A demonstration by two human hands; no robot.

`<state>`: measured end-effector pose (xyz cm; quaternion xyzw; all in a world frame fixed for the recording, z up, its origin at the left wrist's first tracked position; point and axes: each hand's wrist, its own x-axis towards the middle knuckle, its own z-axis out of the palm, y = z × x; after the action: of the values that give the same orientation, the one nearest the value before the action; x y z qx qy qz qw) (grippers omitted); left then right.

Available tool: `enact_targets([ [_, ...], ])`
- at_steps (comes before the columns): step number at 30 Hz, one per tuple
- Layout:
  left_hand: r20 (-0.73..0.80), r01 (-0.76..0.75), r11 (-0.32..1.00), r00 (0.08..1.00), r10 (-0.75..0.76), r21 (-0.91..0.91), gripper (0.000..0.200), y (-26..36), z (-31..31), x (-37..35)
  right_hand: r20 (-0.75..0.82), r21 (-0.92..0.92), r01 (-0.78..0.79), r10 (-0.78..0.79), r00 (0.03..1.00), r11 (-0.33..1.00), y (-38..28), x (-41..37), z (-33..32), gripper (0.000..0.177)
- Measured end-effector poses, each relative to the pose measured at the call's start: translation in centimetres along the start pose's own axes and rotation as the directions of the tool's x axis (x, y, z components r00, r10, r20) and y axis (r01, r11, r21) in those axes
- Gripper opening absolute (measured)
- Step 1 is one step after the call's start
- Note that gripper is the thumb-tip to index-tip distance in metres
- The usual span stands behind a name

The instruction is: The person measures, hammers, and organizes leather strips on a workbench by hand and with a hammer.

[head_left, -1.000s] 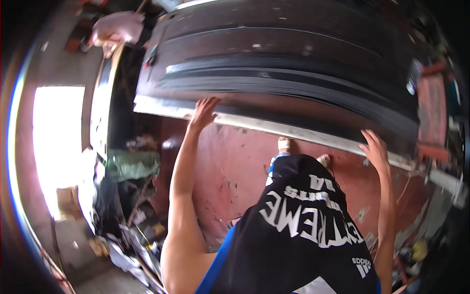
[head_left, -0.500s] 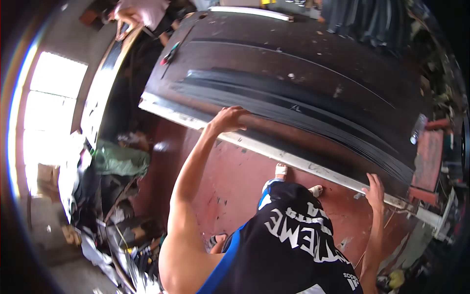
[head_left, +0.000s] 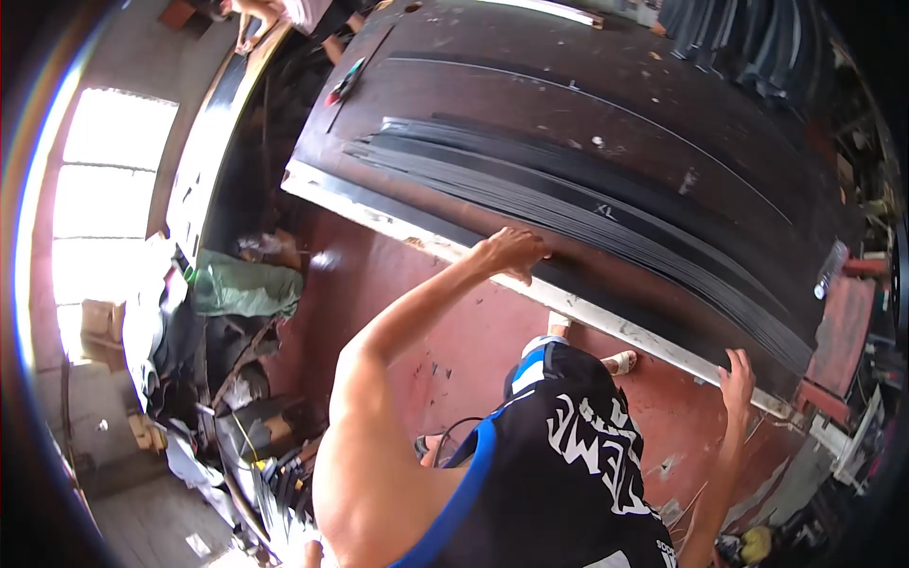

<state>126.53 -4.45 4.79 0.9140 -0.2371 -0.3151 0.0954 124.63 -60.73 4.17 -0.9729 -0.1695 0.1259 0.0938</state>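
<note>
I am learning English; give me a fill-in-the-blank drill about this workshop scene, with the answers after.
The left hand and right hand touch the near ___ of the table. The black sheets bear the mark ___. The bag on the floor is ___.
Missing words: edge; XL; green.

Workshop interior. A large dark worktable (head_left: 530, 85) fills the upper half of the frame. It is edged with a white strip (head_left: 398, 222) and carries a fanned stack of thin black sheets (head_left: 587, 204), one marked "XL". A red-handled tool (head_left: 343, 82) lies on the tabletop at upper left, and a plastic bottle (head_left: 830, 268) stands at the right edge. At lower left, scraps and clutter (head_left: 237, 417) and a green bag (head_left: 241, 289) are heaped on a bare concrete floor (head_left: 142, 511). Daylight enters through a wide opening (head_left: 104, 180) at far left. A second person (head_left: 284, 9) is at the top left corner.
</note>
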Motion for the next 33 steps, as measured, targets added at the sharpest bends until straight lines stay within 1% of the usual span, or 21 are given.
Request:
enact_targets([
  [1, -0.002, 0.016, 1.0, 1.0, -0.016, -0.006, 0.057, -0.3, 1.1, -0.8, 0.004, 0.002, 0.016, -0.016, 1.0, 1.0, 0.2, 0.1, 0.1, 0.048],
  [4, -0.221, 0.012, 0.998, 0.975, 0.002, 0.06, 0.064, -0.5, 2.4, -2.6, 0.049, -0.02, 0.001, 0.0, 0.999, 1.0, 0.6, 0.3, 0.0, 0.047],
  [7, -0.412, -0.102, 0.955, 0.911, -0.022, -0.277, 0.067, -0.7, -0.3, -0.9, 0.004, 0.012, 0.07, -0.07, 0.998, 0.997, 1.2, 0.0, 0.4, 0.05],
  [8, -0.456, -0.134, 0.89, 0.885, -0.09, -0.436, 0.052, 0.3, -3.6, -0.2, -0.03, 0.008, 0.083, -0.083, 0.996, 0.996, 1.2, -0.2, 0.5, 0.052],
  [10, -0.725, -0.267, 0.917, 0.688, -0.033, -0.295, 0.024, -0.5, -8.2, 3.7, 0.044, 0.033, 0.029, -0.03, 0.999, 0.999, -0.9, 0.2, -1.6, 0.057],
  [12, -0.782, -0.181, 0.966, 0.622, -0.033, -0.185, 0.023, -2.7, -12.2, 8.2, -0.052, 0.031, 0.021, -0.02, 0.998, 0.999, -4.0, 0.9, -4.7, 0.048],
  [14, -0.796, -0.045, 0.989, 0.599, -0.084, -0.139, 0.027, -6.6, -14.3, 13.6, -0.182, 0.225, 0.03, 0.012, 0.983, 0.974, -4.9, 2.1, -6.7, 0.038],
  [15, -0.732, 0.129, 0.985, 0.66, -0.17, -0.112, 0.03, -9.1, -14.8, 15.5, -0.229, 0.334, -0.028, 0.11, 0.967, 0.942, -5.9, 3.1, -8.1, 0.028],
  [16, -0.754, 0.163, 0.98, 0.627, -0.195, -0.117, 0.029, -12.8, -14.7, 17.9, -0.26, 0.343, -0.058, 0.154, 0.953, 0.938, -5.9, 4.4, -8.8, 0.022],
  [18, -0.661, 0.435, 0.9, 0.666, -0.345, -0.031, 0.025, -18.6, -16.0, 18.9, -0.387, 0.348, 0.022, 0.123, 0.914, 0.937, -5.8, 8.6, -10.2, 0.012],
  [19, -0.7, 0.44, 0.894, 0.612, -0.369, -0.086, 0.026, -21.8, -15.6, 18.8, -0.448, 0.39, 0.07, 0.123, 0.885, 0.918, -5.5, 11.3, -10.5, 0.011],
  [21, -0.676, 0.507, 0.846, 0.682, -0.278, 0.165, 0.041, -25.3, -15.9, 17.1, -0.502, 0.363, 0.056, 0.145, 0.852, 0.93, -4.0, 17.5, -9.7, 0.014],
  [22, -0.658, 0.515, 0.825, 0.708, -0.256, 0.234, 0.048, -30.2, -14.3, 17.9, -0.49, 0.403, 0.079, 0.142, 0.86, 0.912, -3.2, 20.8, -9.0, 0.018],
  [23, -0.501, 0.539, 0.829, 0.764, -0.407, 0.147, 0.048, -24.4, -17.4, 15.2, -0.619, 0.176, 0.045, 0.075, 0.782, 0.983, -1.5, 24.5, -6.8, 0.025],
  [24, -0.545, 0.53, 0.807, 0.77, -0.331, 0.259, 0.051, -30.2, -15.0, 15.9, -0.547, 0.195, 0.007, 0.102, 0.831, 0.981, -1.2, 27.4, -6.3, 0.03],
  [25, -0.584, 0.447, 0.857, 0.778, -0.233, 0.255, 0.05, -32.0, -14.4, 15.7, -0.498, 0.144, 0.023, 0.052, 0.866, 0.989, -0.5, 30.1, -5.6, 0.043],
  [26, -0.604, 0.445, 0.838, 0.775, -0.183, 0.317, 0.049, -32.0, -14.1, 15.3, -0.364, 0.116, -0.104, 0.14, 0.921, 0.988, -1.4, 31.6, -5.9, 0.056],
  [27, -0.605, 0.392, 0.844, 0.789, -0.103, 0.366, 0.048, -32.7, -13.7, 14.9, -0.341, -0.041, -0.077, 0.059, 0.938, 0.996, -0.7, 33.4, -4.9, 0.066],
  [30, -0.613, 0.253, 0.903, 0.79, 0.016, 0.348, 0.047, -29.9, -14.2, 12.2, -0.152, -0.239, -0.054, 0.018, 0.988, 0.969, -0.1, 35.5, -4.3, 0.046],
  [31, -0.629, 0.229, 0.931, 0.778, 0.0, 0.283, 0.045, -28.8, -14.3, 11.5, -0.157, -0.233, -0.07, 0.033, 0.987, 0.97, 0.3, 35.5, -4.1, 0.046],
  [33, -0.641, 0.192, 0.957, 0.767, -0.009, 0.216, 0.043, -28.5, -14.6, 10.4, -0.25, -0.366, 0.054, -0.154, 0.956, 0.929, 1.3, 34.7, -3.4, 0.034],
])
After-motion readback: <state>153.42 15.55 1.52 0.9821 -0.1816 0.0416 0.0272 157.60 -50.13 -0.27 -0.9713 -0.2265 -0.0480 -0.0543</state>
